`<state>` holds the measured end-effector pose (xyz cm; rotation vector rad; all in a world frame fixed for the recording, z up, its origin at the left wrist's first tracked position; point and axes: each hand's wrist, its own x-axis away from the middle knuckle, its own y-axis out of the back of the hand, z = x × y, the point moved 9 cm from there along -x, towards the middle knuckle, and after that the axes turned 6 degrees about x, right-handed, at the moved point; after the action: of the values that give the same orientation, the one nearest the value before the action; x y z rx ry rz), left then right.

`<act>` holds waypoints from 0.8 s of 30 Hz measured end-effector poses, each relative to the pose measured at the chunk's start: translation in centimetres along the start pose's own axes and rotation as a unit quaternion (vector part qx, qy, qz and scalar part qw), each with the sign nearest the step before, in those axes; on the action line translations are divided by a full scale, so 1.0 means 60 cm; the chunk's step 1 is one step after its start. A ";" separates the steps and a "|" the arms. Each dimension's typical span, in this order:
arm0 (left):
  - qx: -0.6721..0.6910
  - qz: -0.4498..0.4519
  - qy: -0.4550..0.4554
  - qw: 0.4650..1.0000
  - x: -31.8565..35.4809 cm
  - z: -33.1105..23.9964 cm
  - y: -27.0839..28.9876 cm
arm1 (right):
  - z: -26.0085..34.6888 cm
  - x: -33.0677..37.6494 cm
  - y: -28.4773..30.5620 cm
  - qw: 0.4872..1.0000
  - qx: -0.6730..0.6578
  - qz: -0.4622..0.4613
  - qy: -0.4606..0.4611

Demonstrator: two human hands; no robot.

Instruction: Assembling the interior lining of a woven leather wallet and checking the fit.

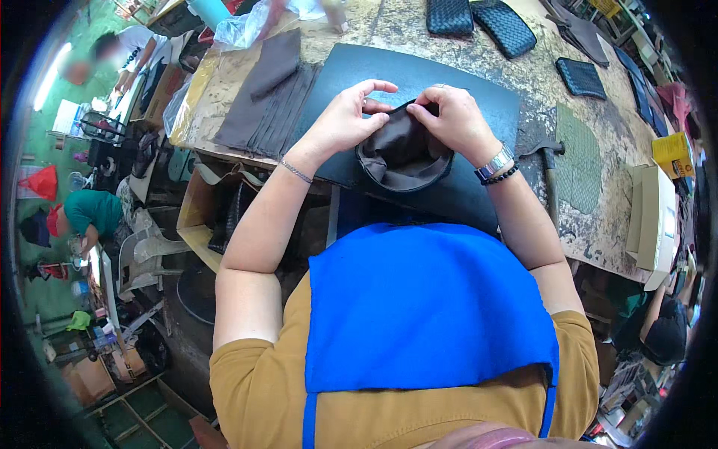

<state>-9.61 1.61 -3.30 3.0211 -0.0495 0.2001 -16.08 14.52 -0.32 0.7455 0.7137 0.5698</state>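
A dark round pouch with a shiny brown lining stands with its mouth toward me. The fingers of my right hand are closed on its far rim, the thumb pressed on the lining side. At the rim's left, my left hand has its thumb and bent fingers together on the edge, the index finger stretched out above. The pouch's outer side is mostly hidden. It rests at the near part of a dark flat board on the worktable.
Brown fabric pieces lie stacked left of the board. A hammer and a green textured sheet lie to the right. Woven dark pouches sit at the far side. A cardboard box stands at the right edge. Other people work at left and lower right.
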 end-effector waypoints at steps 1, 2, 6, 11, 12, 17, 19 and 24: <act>-0.002 -0.001 0.000 1.000 -0.003 0.003 0.001 | 0.002 0.000 0.000 1.000 0.004 -0.002 0.003; -0.005 -0.002 -0.001 1.000 -0.006 0.005 0.002 | 0.003 0.000 0.000 1.000 0.005 -0.001 0.004; -0.064 -0.053 -0.034 0.996 -0.015 -0.005 0.002 | 0.009 0.002 0.001 1.000 0.012 0.002 0.004; -0.151 -0.069 -0.065 0.984 -0.014 -0.034 -0.004 | 0.013 0.018 0.008 0.999 0.009 0.034 0.003; -0.150 -0.071 -0.064 0.984 -0.010 -0.038 -0.006 | 0.019 0.030 0.018 1.000 -0.018 0.016 0.007; -0.281 -0.081 -0.178 0.940 0.006 -0.059 -0.022 | 0.006 0.052 0.036 0.996 -0.074 0.026 -0.034; -0.319 -0.075 -0.187 0.926 0.009 -0.067 -0.030 | -0.003 0.047 0.038 0.995 -0.089 0.030 -0.040; -0.384 -0.059 -0.133 0.912 0.009 -0.067 -0.048 | -0.025 0.032 0.036 0.993 -0.104 0.028 -0.039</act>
<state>-9.50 4.90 0.41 2.2291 0.0273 -0.2048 -16.44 17.77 -0.19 0.5926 0.5522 0.6517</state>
